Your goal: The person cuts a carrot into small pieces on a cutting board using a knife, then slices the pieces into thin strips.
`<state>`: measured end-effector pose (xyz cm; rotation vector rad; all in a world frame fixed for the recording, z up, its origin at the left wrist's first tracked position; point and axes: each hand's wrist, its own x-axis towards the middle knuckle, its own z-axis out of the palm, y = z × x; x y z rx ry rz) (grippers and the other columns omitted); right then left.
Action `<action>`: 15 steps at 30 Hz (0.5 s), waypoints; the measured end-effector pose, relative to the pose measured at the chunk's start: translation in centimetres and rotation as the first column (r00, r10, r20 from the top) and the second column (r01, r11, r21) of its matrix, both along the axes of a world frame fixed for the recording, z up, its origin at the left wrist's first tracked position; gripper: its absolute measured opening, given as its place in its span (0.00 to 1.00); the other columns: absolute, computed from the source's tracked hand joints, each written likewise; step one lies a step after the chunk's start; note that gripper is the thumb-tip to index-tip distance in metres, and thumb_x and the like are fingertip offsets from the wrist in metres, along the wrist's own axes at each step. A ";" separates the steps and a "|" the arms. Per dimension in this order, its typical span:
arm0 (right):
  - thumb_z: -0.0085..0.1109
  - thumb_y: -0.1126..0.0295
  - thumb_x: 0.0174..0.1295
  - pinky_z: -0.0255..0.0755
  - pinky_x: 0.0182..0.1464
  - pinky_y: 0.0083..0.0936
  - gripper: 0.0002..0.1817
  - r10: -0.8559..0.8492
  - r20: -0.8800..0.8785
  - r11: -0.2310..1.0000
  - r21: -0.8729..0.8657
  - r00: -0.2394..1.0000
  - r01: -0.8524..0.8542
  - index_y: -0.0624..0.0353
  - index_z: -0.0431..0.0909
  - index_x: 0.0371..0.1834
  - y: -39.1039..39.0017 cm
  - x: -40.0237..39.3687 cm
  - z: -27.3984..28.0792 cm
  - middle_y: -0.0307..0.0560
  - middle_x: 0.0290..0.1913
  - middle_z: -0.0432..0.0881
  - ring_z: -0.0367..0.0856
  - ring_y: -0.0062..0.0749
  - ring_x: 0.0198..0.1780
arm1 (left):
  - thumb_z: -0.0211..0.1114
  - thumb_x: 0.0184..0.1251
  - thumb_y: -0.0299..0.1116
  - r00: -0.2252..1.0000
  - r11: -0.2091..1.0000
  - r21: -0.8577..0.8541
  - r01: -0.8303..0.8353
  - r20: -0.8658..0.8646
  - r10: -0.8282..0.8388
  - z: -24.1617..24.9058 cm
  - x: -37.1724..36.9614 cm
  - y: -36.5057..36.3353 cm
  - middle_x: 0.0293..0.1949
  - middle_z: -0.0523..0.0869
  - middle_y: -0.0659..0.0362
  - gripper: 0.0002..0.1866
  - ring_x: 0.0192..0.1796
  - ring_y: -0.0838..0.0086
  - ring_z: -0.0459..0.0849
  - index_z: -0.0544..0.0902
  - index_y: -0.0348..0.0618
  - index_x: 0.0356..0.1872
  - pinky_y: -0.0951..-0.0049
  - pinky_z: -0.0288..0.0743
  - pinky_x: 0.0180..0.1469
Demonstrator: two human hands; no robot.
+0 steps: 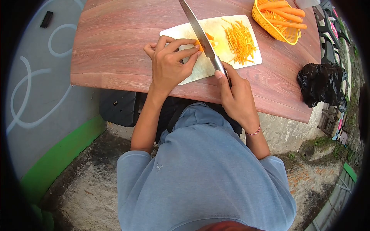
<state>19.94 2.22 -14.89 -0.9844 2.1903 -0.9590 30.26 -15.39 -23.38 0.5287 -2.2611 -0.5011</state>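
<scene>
My right hand (235, 92) is wrapped round the handle of a kitchen knife (199, 31), whose blade points away from me over the white cutting board (200, 71). Left of the blade, my left hand (172, 57) pinches a piece of carrot (200, 45) against the board with its fingertips. The blade lies right beside those fingertips and partly hides the carrot. Some orange bits show just past the blade's right side. A pile of thin carrot strips (241, 41) lies on the board's right part.
A yellow plastic basket (287, 37) at the table's far right holds several whole carrots (285, 13) and more strips. A black plastic bag (320, 82) hangs at the right edge of the wooden table (119, 42). Below the table's left side is a dark stool (118, 107).
</scene>
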 end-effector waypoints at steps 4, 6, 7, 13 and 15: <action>0.54 0.63 0.83 0.77 0.39 0.52 0.18 -0.008 0.039 1.000 0.027 0.999 0.007 0.65 0.78 0.65 0.0 0.0 0.2 0.72 0.32 0.84 0.87 0.71 0.39 | 0.81 0.61 0.38 1.000 1.000 -0.005 0.003 0.004 -0.003 0.0 0.0 0.0 0.45 0.96 0.78 0.04 0.48 0.76 0.80 0.99 0.57 0.36 0.56 0.53 0.59; 0.54 0.63 0.83 0.77 0.39 0.52 0.18 0.007 0.002 1.000 0.018 1.000 -0.007 0.65 0.78 0.65 0.0 0.2 0.2 0.72 0.33 0.84 0.87 0.71 0.38 | 0.82 0.61 0.38 1.000 1.000 -0.005 -0.001 0.001 0.001 0.0 0.0 0.0 0.45 0.96 0.77 0.04 0.48 0.76 0.80 0.99 0.57 0.36 0.56 0.53 0.59; 0.54 0.63 0.83 0.77 0.39 0.52 0.18 0.008 0.001 1.000 0.017 1.000 -0.008 0.65 0.78 0.65 0.0 0.3 0.2 0.72 0.33 0.84 0.87 0.71 0.38 | 0.82 0.61 0.39 1.000 1.000 -0.005 -0.003 -0.001 0.003 0.0 0.0 0.0 0.45 0.96 0.77 0.04 0.48 0.76 0.80 0.99 0.57 0.36 0.56 0.53 0.59; 0.56 0.64 0.83 0.77 0.38 0.52 0.18 -0.004 -0.046 1.000 -0.012 0.999 0.003 0.64 0.78 0.66 0.1 0.8 -0.4 0.72 0.33 0.85 0.88 0.70 0.37 | 0.82 0.61 0.39 1.000 1.000 -0.012 -0.001 0.003 0.002 0.1 0.0 0.0 0.44 0.96 0.76 0.04 0.48 0.76 0.80 0.99 0.57 0.36 0.57 0.53 0.59; 0.56 0.64 0.82 0.77 0.38 0.52 0.17 -0.007 -0.055 1.000 -0.020 0.998 0.006 0.64 0.78 0.65 0.1 0.9 -0.3 0.72 0.33 0.85 0.87 0.71 0.37 | 0.82 0.61 0.39 1.000 1.000 -0.012 0.000 0.003 0.000 0.1 0.0 0.0 0.45 0.96 0.76 0.04 0.48 0.76 0.80 0.99 0.57 0.36 0.57 0.53 0.59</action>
